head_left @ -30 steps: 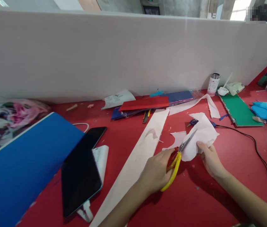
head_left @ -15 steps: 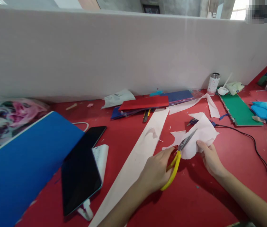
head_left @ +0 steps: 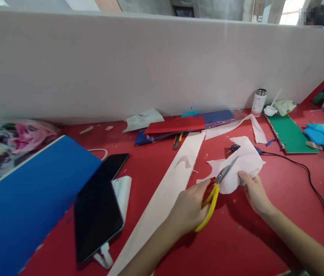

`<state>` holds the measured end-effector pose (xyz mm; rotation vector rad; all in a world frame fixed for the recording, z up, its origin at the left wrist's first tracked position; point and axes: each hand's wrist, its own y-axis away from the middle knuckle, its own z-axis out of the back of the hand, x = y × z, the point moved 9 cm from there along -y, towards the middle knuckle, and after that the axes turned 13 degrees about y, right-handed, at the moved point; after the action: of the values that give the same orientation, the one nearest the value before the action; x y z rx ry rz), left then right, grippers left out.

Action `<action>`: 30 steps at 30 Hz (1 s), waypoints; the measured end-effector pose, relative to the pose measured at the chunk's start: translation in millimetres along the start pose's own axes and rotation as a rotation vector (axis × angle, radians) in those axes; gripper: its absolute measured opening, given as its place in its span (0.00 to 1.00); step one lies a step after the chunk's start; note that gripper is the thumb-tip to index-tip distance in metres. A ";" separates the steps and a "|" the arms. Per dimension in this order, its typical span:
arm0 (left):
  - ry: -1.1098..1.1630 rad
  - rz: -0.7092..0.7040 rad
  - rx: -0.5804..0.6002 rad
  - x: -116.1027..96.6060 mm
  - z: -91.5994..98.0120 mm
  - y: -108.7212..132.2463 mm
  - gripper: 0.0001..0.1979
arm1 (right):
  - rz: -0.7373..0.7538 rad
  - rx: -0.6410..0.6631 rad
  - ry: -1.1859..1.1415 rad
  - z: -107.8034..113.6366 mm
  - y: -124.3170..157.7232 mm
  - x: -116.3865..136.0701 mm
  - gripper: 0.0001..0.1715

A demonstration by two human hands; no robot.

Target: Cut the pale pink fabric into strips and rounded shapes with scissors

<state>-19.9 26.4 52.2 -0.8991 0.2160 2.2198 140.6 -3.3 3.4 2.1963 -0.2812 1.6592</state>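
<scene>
My left hand (head_left: 190, 209) is closed around the yellow handles of a pair of scissors (head_left: 212, 205). Their metal blades point up and to the right, lying over a piece of white paper (head_left: 249, 157) with an irregular curved edge. Between thumb and fingers, my right hand (head_left: 255, 191) pinches that paper at its lower right edge. Another white paper scrap (head_left: 216, 166) lies just left of the blades. A long white paper strip (head_left: 162, 199) runs under my left forearm across the red table (head_left: 222, 249).
To the left are a blue board (head_left: 41, 195), a tablet (head_left: 99, 222) and a white power bank (head_left: 123, 191). Along the partition (head_left: 121, 69) lie red and blue sheets (head_left: 176, 125) and a tumbler (head_left: 259, 102). A black cable (head_left: 308, 172) and green board (head_left: 294, 132) are at right.
Both hands, the scissors and the paper stay almost in place, with only a very slight shift. Beyond the partition, a blurred head has moved slightly.
</scene>
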 end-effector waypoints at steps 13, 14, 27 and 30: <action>-0.020 -0.023 -0.025 4.6 1.0 0.7 0.20 | 0.016 -0.003 0.026 1.4 -1.4 1.1 0.21; -0.019 -0.018 -0.025 4.5 1.1 0.6 0.19 | 0.021 -0.003 0.029 1.6 -1.7 0.8 0.21; -0.041 0.040 -0.018 8.9 -1.9 -1.6 0.22 | 0.071 0.011 0.090 2.3 -3.8 -0.2 0.16; -0.040 0.042 -0.034 10.6 -2.0 -1.6 0.22 | 0.094 0.004 0.154 2.9 -3.4 0.4 0.16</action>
<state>-23.0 32.8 43.8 -0.8743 0.1805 2.2839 144.6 -1.3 2.5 2.0730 -0.3431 1.8691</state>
